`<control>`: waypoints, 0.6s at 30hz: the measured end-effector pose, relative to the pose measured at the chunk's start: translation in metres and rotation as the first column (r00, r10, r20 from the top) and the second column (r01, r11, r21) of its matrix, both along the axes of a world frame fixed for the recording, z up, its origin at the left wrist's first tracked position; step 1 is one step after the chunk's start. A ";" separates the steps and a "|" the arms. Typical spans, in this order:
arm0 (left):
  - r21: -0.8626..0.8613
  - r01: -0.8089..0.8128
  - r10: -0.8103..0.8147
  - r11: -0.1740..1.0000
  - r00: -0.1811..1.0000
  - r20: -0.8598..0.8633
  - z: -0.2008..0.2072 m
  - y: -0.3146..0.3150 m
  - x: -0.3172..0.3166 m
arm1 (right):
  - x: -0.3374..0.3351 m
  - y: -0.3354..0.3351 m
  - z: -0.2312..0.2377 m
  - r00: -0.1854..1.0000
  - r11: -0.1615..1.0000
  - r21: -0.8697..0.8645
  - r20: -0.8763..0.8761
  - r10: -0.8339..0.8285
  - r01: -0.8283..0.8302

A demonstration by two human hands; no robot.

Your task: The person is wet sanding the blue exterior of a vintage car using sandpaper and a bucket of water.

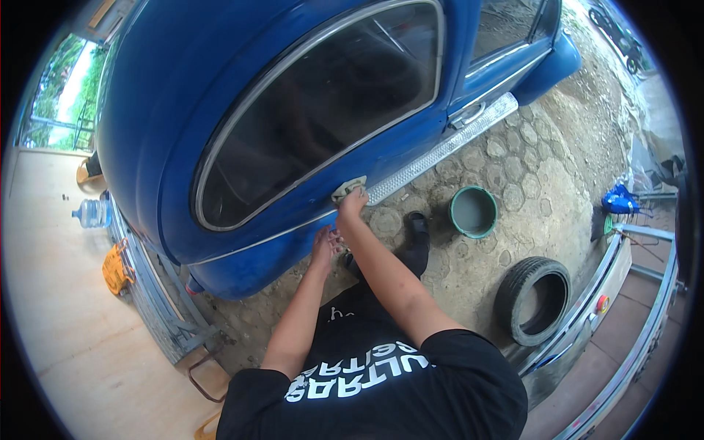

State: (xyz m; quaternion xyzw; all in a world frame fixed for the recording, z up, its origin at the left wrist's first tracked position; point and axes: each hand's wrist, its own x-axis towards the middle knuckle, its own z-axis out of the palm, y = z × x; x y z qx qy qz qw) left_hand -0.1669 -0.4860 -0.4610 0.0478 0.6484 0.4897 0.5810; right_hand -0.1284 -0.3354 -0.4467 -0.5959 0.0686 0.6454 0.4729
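Observation:
A light grey-beige cloth (347, 188) is bunched in my right hand (354, 202), which presses it against the side of a blue car (396, 163), just below the rear side window (323, 103). My left hand (325, 246) hangs lower and to the left, near the rear fender (257, 264). Its fingers are loosely curled and apart, with nothing seen in them. Close to my right hand begins the car's ribbed metal running board (440, 150), which runs off to the upper right.
To the right, a green-rimmed bucket (473, 212) of greyish liquid stands on the stone-patterned ground. A loose tyre (533, 301) lies beyond it, beside a metal-edged frame (579, 326). At the left are a clear water jug (93, 213) and an orange-yellow object (116, 269).

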 end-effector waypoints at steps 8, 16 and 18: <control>-0.065 0.015 -0.021 0.998 0.995 -0.098 0.014 0.008 0.004 | 0.045 0.062 0.004 0.855 0.935 0.341 0.453 -0.251 0.094; -0.090 -0.035 0.025 0.995 0.993 -0.117 0.014 0.010 -0.006 | 0.035 0.017 -0.007 0.896 0.950 0.179 0.414 0.163 -0.256; -0.084 -0.007 -0.003 0.996 0.993 -0.116 0.018 0.017 -0.004 | 0.048 0.048 -0.006 0.917 0.978 0.167 0.395 0.046 -0.121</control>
